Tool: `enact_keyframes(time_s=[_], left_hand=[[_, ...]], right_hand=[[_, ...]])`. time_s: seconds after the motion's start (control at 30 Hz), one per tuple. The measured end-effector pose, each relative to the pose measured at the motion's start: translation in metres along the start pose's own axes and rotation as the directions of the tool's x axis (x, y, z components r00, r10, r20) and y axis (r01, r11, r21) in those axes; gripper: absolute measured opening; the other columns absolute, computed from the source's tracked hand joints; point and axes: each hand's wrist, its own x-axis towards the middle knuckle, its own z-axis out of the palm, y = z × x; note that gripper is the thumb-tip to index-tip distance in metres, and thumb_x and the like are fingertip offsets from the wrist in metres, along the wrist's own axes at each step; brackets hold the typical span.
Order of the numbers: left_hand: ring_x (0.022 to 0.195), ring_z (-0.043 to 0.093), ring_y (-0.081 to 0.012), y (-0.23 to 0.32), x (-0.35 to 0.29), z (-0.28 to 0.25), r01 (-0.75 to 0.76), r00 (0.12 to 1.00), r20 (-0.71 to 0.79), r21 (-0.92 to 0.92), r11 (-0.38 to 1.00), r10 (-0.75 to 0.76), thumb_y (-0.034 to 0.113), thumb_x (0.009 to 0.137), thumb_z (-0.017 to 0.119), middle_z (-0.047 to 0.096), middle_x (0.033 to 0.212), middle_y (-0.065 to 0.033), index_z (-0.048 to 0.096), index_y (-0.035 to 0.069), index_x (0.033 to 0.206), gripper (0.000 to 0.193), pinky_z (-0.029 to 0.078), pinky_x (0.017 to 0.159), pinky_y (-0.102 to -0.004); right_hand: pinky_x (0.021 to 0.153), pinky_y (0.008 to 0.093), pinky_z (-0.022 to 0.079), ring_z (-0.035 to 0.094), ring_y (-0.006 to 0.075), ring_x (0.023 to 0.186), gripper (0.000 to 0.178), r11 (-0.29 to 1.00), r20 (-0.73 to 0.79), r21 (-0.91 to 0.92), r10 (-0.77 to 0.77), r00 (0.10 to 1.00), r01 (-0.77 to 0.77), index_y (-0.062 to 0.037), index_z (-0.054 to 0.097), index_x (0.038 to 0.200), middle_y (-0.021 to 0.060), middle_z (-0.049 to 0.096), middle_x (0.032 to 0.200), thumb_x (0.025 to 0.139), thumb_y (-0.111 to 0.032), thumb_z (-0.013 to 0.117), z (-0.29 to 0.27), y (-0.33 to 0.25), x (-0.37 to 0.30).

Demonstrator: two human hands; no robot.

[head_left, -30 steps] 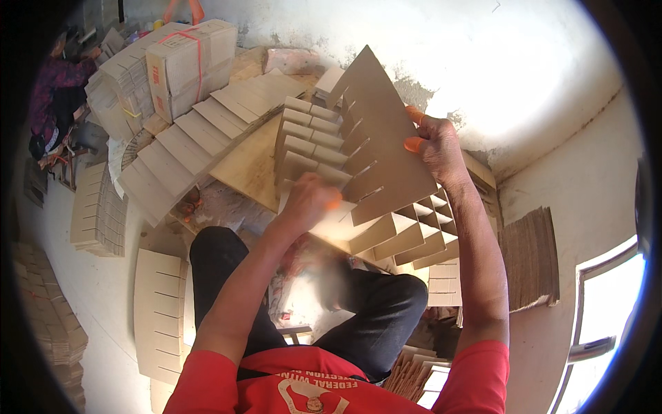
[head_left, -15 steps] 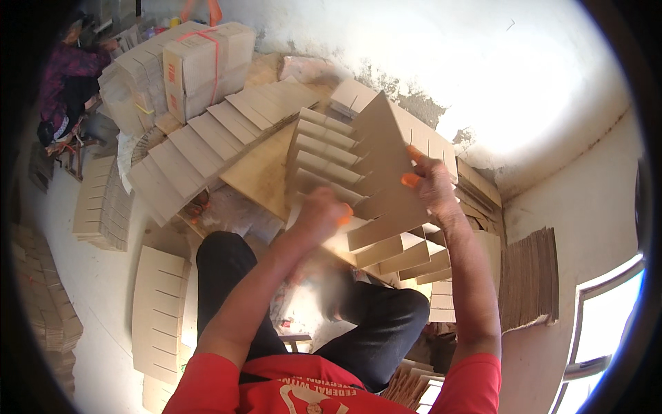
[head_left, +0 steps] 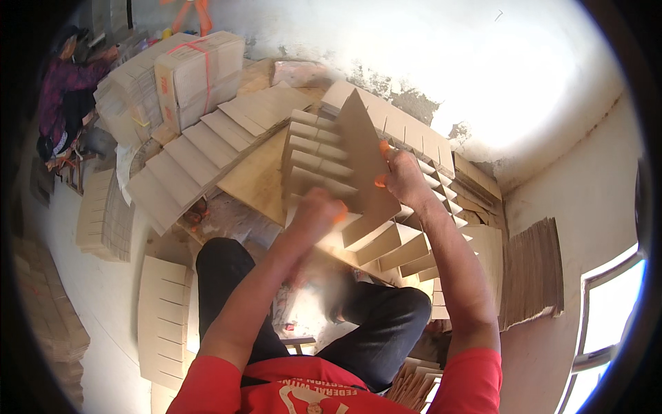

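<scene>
1. Far left from where I stand: slotted pile [head_left: 105, 215], tan board, edges lined up. Contents are just flat pieces.
2. Carton [head_left: 207, 86]: red strap round it, looks closed, so I can't tell what's inside. Probably the heaviest item here; best lifted from under its bottom edges, not by the strap.
3. Fan [head_left: 207, 141] of loose sheets on the table [head_left: 254, 174]: overlapping, likely to slide over one another if nudged.
4. Left hand [head_left: 318, 212]: fingers curled, blurred, beside the grid's near left strips. Can't tell whether they pinch anything.
5. Sheet [head_left: 361, 155]: standing up at a tilt over the grid, between both hands. Should be light, stiff enough to stand from one edge, more dry than slippery; corners probably crease if forced. Good hold: thumb and fingers either side of an edge.
6. Right hand [head_left: 401, 174]: gripping the sheet's right edge, orange covers on the fingertips.
7. Grid [head_left: 405, 252]: crossed board strips making open-topped cells, visible both sides of the sheet. Insides partly shaded. Likely light but easily skewed; support it low, across several strips.
8. Right stack [head_left: 532, 276]: brown board, packed tight.
</scene>
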Motion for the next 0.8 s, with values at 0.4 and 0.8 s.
enact_keyframes(time_s=[0.4, 0.8], left_hand=[[0.075, 0.06, -0.0301, 0.009, 0.006, -0.009, -0.012, 0.998, 0.064, 0.002, 1.0, 0.012, 0.011, 0.069, 0.074, 0.064, 0.073, -0.0127, 0.07, 0.006, 0.079, 0.013, 0.047, 0.077, -0.0407], [0.066, 0.057, -0.03, 0.015, 0.006, -0.01, -0.085, 0.995, -0.046, -0.04, 0.996, 0.084, 0.006, 0.068, 0.062, 0.059, 0.064, -0.0103, 0.061, 0.009, 0.067, 0.004, 0.045, 0.065, -0.0438]], right_hand=[[0.064, 0.0396, 0.05, 0.064, 0.0345, 0.075, 0.025, 0.981, -0.084, 0.044, -0.185, 0.979, 0.189, 0.0025, 0.056, 0.096, 0.0219, 0.062, 0.078, 0.072, 0.004, 0.061, -0.003, 0.01, -0.003], [0.063, 0.0423, 0.051, 0.063, 0.041, 0.077, 0.028, 0.977, -0.165, -0.043, -0.215, 0.963, 0.211, 0.0028, 0.053, 0.096, 0.0231, 0.061, 0.073, 0.07, 0.001, 0.063, 0.017, 0.024, -0.001]])
